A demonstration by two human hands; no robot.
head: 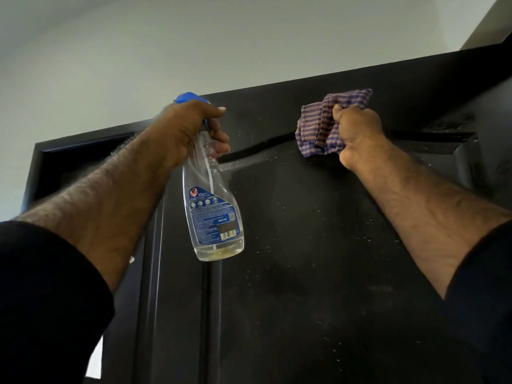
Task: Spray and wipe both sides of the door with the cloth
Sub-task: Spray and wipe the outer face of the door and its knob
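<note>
1. My left hand (194, 126) gripped the bottle (213, 206) by its neck, upright, before the door (318, 245).
2. My right hand (357, 134) clutched the cloth (321, 126), bunched against the door's upper part.
3. Droplets (365, 236) speckled the door's face.

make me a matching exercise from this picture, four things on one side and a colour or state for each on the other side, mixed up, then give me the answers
Things:
1. spray bottle
2. cloth
3. door
4. left hand

Colour or state:
A. black, dotted with spray droplets
B. striped, bunched up in the right hand
C. clear with a blue top, nearly empty
D. gripping the neck of the bottle

Pairs: 1-C, 2-B, 3-A, 4-D
</note>
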